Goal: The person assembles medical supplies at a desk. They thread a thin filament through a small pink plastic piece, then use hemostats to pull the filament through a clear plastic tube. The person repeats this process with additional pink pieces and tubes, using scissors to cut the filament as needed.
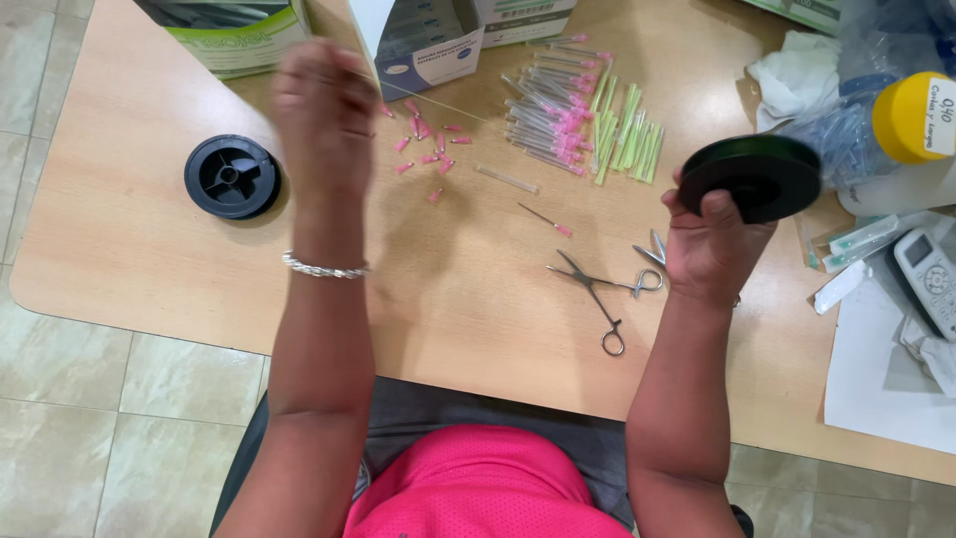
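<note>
The spool (752,174), a dark flat reel, sits up off the table in my right hand (709,244), fingers clamped on its lower edge, over the right side of the table (119,259). My left hand (324,110) is raised and blurred above the far left of the table, fingers pinched together; a very fine thread (438,105) seems to run from it toward the right, though I cannot tell for sure that it is held. I judge the step to be drawing a length off the reel; the next move calls for a steady pull and something to cut with, and the scissors (602,289) lie just beside my right hand. A second reel (231,176) lies flat at the left. Needles with pink hubs (548,125) and green tubes (627,134) lie loose, with pink caps (423,144) scattered near. The open boxes (428,40) at the far edge hide their contents; the yellow-capped bottle (911,120) looks shut.
</note>
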